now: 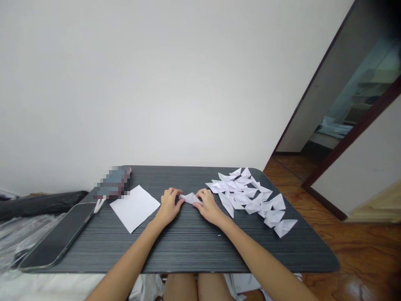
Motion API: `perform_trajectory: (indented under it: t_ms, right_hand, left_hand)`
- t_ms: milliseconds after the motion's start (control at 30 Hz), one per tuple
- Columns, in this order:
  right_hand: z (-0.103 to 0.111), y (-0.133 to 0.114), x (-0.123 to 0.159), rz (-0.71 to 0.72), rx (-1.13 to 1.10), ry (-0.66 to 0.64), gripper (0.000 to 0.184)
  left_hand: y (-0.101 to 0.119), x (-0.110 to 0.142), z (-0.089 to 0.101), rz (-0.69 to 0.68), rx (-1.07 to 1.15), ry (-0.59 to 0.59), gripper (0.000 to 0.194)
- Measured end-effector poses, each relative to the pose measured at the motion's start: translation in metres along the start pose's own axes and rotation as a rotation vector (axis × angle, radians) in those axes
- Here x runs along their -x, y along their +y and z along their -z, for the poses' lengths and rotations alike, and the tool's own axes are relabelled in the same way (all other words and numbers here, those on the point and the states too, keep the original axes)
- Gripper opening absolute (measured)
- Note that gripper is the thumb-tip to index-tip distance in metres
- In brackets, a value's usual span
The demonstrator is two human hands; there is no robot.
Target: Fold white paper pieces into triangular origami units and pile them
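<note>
1. I see 2 bare hands at the middle of the dark table (188, 255), sharing 1 small folded paper (189, 198) between them, near the tabletop.
2. The left hand (170, 205) pinches the paper's left end between thumb and fingers.
3. The right hand (209, 205) grips the right end the same way, thumb on the near side.
4. Just left of the left hand I have 1 flat white sheet (134, 210), set cornerwise.
5. Beside the right hand, a loose heap of folded papers (246, 193) overlaps and trails toward the right edge.
6. At far left I make out a phone (61, 236) with a dark screen, near a white cable (99, 205).
</note>
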State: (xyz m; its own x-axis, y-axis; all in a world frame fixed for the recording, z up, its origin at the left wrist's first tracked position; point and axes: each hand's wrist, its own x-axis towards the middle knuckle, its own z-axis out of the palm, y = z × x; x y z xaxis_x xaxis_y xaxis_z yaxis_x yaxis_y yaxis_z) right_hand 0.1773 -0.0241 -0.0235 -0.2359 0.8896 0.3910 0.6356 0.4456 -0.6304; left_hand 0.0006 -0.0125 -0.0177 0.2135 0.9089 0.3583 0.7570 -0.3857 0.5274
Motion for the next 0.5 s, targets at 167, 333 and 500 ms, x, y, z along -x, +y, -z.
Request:
perform_trajectory:
  t_ms: [167,333,500]
  right_hand:
    - [0.01,-0.006,-0.004,0.022,-0.297,0.001,0.009]
    - [0.018,-0.005,-0.007,0.012,-0.445,0.011,0.011]
    - [0.025,-0.005,-0.008,0.027,-0.466,-0.004,0.008]
  left_hand:
    - [0.002,-0.008,0.006,0.16,0.627,-0.049,0.03]
    - [0.016,-0.008,0.008,0.207,1.167,-0.237,0.029]
    - [0.022,-0.007,0.01,0.255,1.306,-0.232,0.033]
